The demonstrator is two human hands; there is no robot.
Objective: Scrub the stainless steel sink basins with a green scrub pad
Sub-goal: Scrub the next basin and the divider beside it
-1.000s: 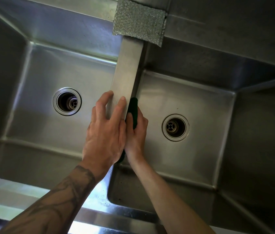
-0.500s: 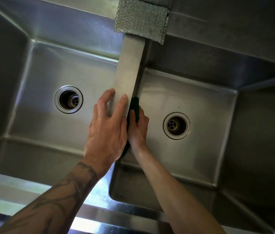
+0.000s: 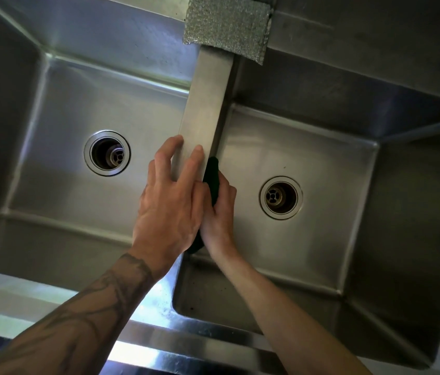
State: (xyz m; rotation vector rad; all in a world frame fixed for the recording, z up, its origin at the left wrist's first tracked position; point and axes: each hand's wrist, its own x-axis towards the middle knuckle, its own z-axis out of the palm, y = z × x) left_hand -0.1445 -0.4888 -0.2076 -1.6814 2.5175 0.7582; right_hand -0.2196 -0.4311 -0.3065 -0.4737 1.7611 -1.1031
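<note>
A stainless steel double sink fills the view, with a left basin [image 3: 59,190] and a right basin [image 3: 329,169] split by a flat divider [image 3: 206,104]. My left hand [image 3: 170,201] rests flat on the divider's top, fingers spread. Pressed against the divider's right wall inside the right basin, my right hand [image 3: 220,215] is shut on the dark green scrub pad [image 3: 211,177]. Only the pad's top end and a bit below my left hand [image 3: 196,246] show; the rest is hidden between my hands.
Each basin has a round drain, the left drain [image 3: 107,152] and the right drain [image 3: 280,197]. A silvery mesh pad [image 3: 227,23] lies over the far end of the divider. The sink's front rim [image 3: 51,304] runs under my forearms.
Both hands have shifted slightly up the frame along the divider, and the scrub pad moved with the right hand. The grip is unchanged.
</note>
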